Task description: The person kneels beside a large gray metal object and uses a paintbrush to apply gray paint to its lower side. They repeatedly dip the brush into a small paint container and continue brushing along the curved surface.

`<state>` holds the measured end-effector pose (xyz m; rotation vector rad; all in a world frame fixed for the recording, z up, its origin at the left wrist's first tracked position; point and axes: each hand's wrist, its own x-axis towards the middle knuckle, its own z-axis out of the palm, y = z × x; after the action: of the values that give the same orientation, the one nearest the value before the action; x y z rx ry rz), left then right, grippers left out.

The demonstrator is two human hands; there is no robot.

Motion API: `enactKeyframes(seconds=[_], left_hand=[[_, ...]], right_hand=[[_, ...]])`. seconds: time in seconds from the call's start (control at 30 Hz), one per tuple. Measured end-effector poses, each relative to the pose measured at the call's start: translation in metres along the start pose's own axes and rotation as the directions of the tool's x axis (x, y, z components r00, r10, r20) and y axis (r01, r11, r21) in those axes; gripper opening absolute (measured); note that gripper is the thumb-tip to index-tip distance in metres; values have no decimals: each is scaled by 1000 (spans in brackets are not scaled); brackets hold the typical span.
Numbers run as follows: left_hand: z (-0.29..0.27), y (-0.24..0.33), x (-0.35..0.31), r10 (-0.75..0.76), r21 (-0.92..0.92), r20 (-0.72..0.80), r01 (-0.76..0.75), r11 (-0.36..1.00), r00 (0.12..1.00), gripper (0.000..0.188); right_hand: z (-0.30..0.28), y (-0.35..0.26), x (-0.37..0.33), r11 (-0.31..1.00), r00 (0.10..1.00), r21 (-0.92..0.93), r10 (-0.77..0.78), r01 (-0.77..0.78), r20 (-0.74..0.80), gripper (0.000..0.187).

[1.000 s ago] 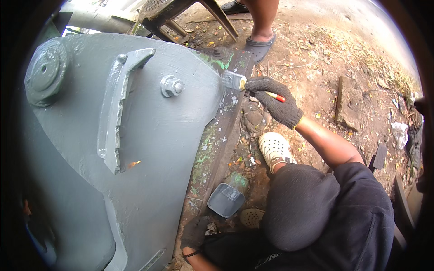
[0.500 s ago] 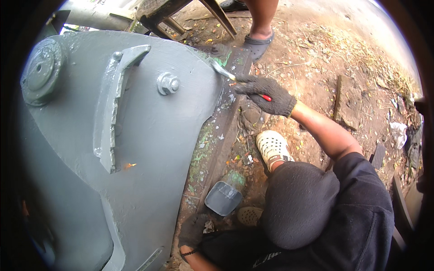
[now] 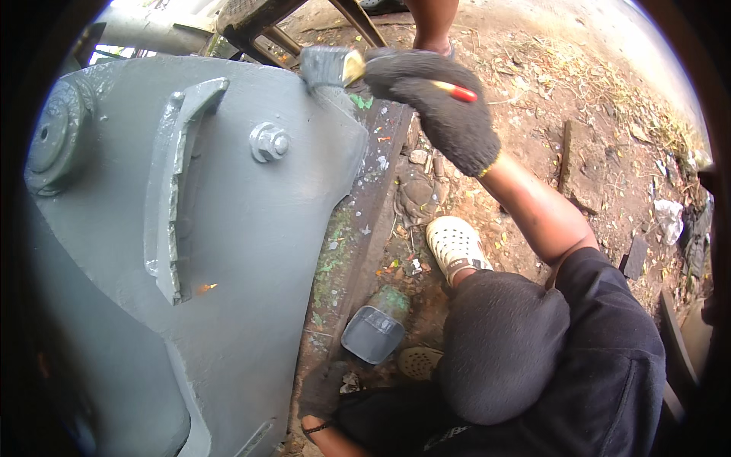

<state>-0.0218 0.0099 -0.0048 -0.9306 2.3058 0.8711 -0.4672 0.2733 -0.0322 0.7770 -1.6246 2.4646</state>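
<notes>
Gripped in my gloved right hand (image 3: 434, 95) is a flat paintbrush (image 3: 326, 67) with a red-tipped handle. Its grey-loaded bristles meet the far right corner of a large grey-painted metal piece (image 3: 251, 221). A hex bolt and nut (image 3: 269, 142), a raised ridge (image 3: 169, 198) and a round boss (image 3: 57, 137) stand out on that piece, all coated grey. In a dark glove, my left hand (image 3: 324, 392) is low, by the metal's right edge; its fingers are hard to make out. Close to it sits an open tub of grey paint (image 3: 373, 335).
A paint-spotted beam (image 3: 346, 251) runs along the metal's right side. My cream clog (image 3: 459, 247) rests on littered soil. Beyond are a stool-like frame (image 3: 263, 23) and another person's leg (image 3: 434, 23). A dark rounded cloth-covered shape (image 3: 502, 346) blocks the lower right.
My right hand has carried the paintbrush away and left, from the metal's right edge to its far corner. The brush's broad face now shows. My left hand stays about where it was.
</notes>
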Motion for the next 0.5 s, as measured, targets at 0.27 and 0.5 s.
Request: enactKeyframes(seconds=[0.27,0.5], left_hand=[[-3,10,-6,-76,-12,-3,76,997,997,38],[-9,47,-5,-301,-45,38,303,952,953,39]], right_hand=[[-12,50,-49,874,947,397,320,-280,-37,30],[-31,91,-83,882,878,-6,469,-472,-93,31]])
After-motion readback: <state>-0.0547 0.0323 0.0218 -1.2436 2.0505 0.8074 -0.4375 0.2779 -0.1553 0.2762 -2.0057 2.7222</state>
